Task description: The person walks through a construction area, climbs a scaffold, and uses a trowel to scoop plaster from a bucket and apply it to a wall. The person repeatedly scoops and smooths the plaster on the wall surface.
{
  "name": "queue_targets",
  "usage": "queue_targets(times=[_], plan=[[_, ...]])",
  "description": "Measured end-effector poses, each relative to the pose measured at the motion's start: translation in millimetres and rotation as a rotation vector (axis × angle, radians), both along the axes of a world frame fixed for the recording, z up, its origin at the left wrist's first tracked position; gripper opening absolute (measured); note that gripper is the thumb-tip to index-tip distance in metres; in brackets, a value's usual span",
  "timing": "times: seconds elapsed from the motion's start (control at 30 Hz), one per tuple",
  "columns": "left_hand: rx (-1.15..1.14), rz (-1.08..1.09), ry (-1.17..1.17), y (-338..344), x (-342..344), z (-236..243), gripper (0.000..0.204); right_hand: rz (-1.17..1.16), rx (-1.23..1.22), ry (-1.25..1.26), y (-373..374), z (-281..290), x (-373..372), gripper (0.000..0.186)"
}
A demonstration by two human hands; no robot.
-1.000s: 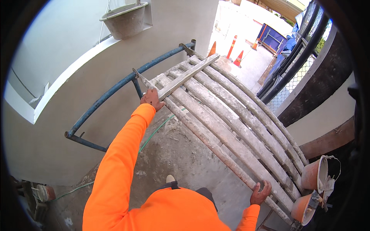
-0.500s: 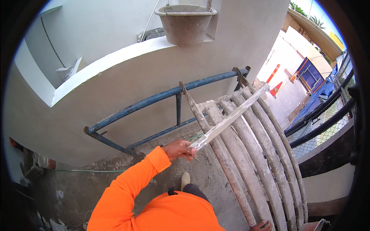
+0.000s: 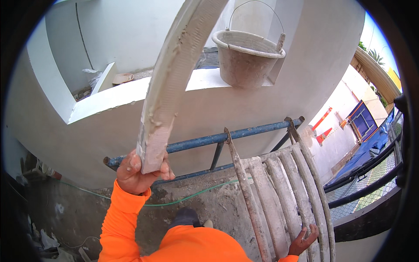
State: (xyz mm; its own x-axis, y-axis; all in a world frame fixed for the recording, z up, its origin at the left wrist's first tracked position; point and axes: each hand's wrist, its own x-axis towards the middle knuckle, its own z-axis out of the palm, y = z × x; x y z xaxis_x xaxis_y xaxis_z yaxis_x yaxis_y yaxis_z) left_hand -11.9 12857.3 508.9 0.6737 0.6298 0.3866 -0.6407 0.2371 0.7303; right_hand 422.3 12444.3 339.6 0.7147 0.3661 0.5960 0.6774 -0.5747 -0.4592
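Note:
In my left hand [image 3: 136, 175] is the lower end of a long pale straightedge [image 3: 168, 83], its face smeared with wet plaster. The fingers and thumb close around its edges, and it rises steeply out of the top of the view. My right hand [image 3: 303, 241] rests with fingers apart on the slats of a grey, plaster-caked scaffold plank [image 3: 279, 192]. Two hooks hang that plank on a blue scaffold tube [image 3: 196, 143] along the wall.
A dirty bucket [image 3: 246, 65] with a wire handle stands on the white ledge [image 3: 109, 97] of the low wall. A green hose [image 3: 183, 198] crosses the rough floor. At right are a chain-link fence [image 3: 371, 179] and an orange cone [image 3: 323, 136].
My left hand has moved left and tipped the straightedge from lying across the plank to nearly upright. My right hand has moved up along the slats. The view has shifted.

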Motion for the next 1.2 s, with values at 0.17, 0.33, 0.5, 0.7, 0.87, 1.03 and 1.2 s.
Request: queue_targets(times=[0.17,0.33,0.5,0.7,0.87,1.03,1.2], plan=[[0.308,0.647,0.418,123,-69,78,0.049,0.093,-0.077,0.098,64,-9,-16,0.027],[0.130,0.721,0.777,274,-94,123,0.042,0.047,-0.184,0.305,118,-36,-63,0.036],[-0.063,0.700,1.123,403,-84,117,0.039,-0.160,-0.384,0.143,151,-55,-98,0.048],[-0.127,0.528,1.276,524,-59,77,0.038,-0.256,-0.381,0.055,161,-61,-100,0.047],[-0.023,0.597,1.353,600,-43,66,0.076,-0.314,-0.402,0.100,164,-63,-99,0.047],[0.240,0.763,1.428,610,-41,86,0.097,-0.291,-0.394,0.073,170,-60,-102,0.046],[0.596,0.818,1.241,535,-47,124,0.092,-0.277,-0.337,0.060,171,-59,-104,0.044]])
